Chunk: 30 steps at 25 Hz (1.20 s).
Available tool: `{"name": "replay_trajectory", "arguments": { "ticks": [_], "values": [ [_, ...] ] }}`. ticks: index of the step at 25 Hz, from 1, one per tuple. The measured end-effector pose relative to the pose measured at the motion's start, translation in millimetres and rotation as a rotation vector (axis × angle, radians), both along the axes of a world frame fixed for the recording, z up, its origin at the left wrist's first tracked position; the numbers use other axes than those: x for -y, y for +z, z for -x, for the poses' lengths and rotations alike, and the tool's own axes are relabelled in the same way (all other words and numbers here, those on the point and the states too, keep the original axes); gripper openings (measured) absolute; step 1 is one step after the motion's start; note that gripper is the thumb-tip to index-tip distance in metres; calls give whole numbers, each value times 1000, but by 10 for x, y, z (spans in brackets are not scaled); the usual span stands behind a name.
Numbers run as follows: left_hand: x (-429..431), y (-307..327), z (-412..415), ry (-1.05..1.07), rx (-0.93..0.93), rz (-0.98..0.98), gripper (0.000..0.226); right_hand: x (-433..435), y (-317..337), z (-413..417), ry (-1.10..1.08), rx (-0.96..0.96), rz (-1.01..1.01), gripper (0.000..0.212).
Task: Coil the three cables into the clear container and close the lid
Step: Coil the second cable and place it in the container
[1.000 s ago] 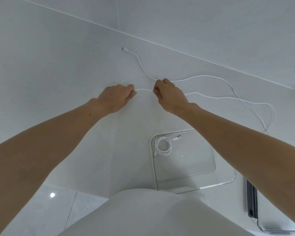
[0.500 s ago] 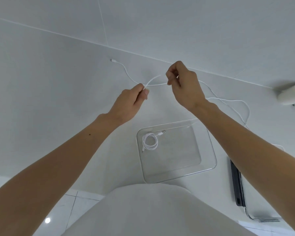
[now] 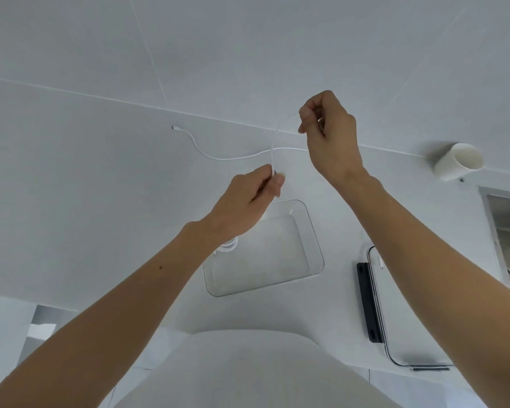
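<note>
The white countertop lies bare to the left and far back to the wall seam. The clear rectangular plastic container sits near, a coiled white cable in its left end. Its lid with black clip lies right. Both hands are raised above the container — left hand and right hand each pinch the thin white cable, whose free end trails far left on the counter.
</note>
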<state>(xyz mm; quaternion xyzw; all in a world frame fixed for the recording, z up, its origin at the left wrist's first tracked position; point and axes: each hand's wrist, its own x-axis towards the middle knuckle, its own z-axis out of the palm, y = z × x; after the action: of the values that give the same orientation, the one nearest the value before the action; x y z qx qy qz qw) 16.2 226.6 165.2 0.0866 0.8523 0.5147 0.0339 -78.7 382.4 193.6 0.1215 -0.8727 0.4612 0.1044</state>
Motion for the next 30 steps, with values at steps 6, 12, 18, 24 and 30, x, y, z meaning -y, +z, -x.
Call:
{"name": "replay_trajectory", "arguments": {
  "ticks": [6, 12, 18, 24, 30],
  "values": [
    [-580, 328, -335, -42, -23, -77, 33, -409, 168, -136, -3, -6, 57, 15],
    [-818, 657, -516, -43, -12, -359, 35, -578, 122, -273, 33, 92, 31, 19],
    [-639, 810, -488, -57, -19, -690, 39, -463, 2, -511, 110, 145, -76, 24],
    [-311, 904, -447, -79, -51, -770, 46, -242, -29, -868, 185, 136, -73, 24],
    [-28, 878, -356, -72, -26, -871, 43, -106, -7, -1153, 275, 153, -43, 22]
  ]
}}
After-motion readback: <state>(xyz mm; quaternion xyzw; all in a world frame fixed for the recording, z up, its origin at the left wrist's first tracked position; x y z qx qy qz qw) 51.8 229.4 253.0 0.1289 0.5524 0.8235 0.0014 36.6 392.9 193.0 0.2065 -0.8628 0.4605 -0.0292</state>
